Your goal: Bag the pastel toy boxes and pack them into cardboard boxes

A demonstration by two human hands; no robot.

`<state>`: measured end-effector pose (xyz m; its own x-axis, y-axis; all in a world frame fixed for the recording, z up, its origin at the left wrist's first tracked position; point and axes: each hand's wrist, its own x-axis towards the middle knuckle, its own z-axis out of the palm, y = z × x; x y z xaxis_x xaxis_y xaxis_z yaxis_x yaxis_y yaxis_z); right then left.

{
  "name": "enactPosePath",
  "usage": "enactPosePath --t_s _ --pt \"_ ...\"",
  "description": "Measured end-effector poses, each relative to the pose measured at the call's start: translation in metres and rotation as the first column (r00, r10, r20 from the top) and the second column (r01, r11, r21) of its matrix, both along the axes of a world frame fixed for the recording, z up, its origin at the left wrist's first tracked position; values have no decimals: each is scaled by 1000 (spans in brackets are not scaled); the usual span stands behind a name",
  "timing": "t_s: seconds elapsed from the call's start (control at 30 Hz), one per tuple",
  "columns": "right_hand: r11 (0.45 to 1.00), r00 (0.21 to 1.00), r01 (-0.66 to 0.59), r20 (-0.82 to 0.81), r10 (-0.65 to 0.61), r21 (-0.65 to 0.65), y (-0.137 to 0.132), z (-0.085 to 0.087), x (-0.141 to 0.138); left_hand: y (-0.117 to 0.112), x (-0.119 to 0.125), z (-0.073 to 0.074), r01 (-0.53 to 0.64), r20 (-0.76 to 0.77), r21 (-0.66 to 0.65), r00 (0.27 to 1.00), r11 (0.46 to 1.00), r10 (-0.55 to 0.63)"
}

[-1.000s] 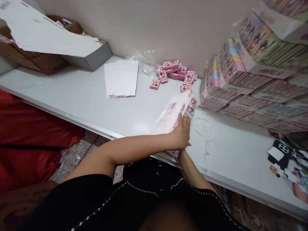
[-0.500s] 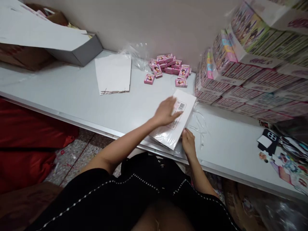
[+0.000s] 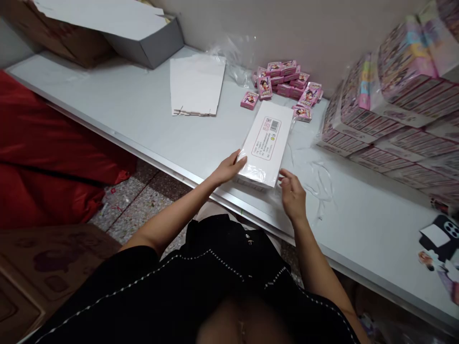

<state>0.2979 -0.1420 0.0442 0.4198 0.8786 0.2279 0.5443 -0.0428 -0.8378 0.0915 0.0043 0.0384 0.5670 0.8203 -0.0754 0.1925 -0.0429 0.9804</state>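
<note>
A flat white box (image 3: 267, 138) in clear plastic wrap lies on the table, its printed label and barcode facing up. My left hand (image 3: 228, 168) grips its near left side, thumb on top and fingers against the edge. Beside the near right corner is my right hand (image 3: 293, 193), fingers loosely bent and apart, with nothing visible in it; whether a fingertip touches the wrap I cannot tell. Loose clear plastic (image 3: 315, 179) spreads on the table to the right of the box. Just beyond the box's far end sit several small pink boxes (image 3: 287, 86).
Flat white cardboard sheets (image 3: 197, 86) lie left of the box. Stacked display boxes (image 3: 401, 114) rise along the wall at right. A grey box (image 3: 150, 45) stands at the back left. The table's front edge (image 3: 172, 172) runs before me; a phone-shaped black item (image 3: 442, 236) lies far right.
My left hand has moved from the top of the white box to its left side. The box is turned straighter and pushed farther back. My right hand has loosened at the corner. The view has shifted.
</note>
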Motion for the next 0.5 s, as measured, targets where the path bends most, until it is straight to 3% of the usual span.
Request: enactPosePath --t_s 0.07,0.13,0.27,0.33,0.43,0.5 --pt "999 990 -16 142 11 33 -19 5 -13 -23 -16 0 -13 26 17 1000 1000 12" --pt "999 988 15 153 -21 40 -29 7 -19 -39 -27 -2 -86 11 11 996 996 86" --pt "994 985 99 -138 -106 -52 -21 0 -11 -43 -40 -5 -177 -38 -40 984 983 175" --pt "988 945 56 -313 -100 -147 -12 -7 -2 -38 -44 -2 -212 -81 -19 974 977 210" --pt "969 864 -49 -496 -81 -243 -3 -12 6 -24 -46 13 -258 -166 267 937 929 307" --pt "964 827 -31 -548 -123 -262 1 -13 8 -9 -38 27 -172 -121 462 960 870 254"
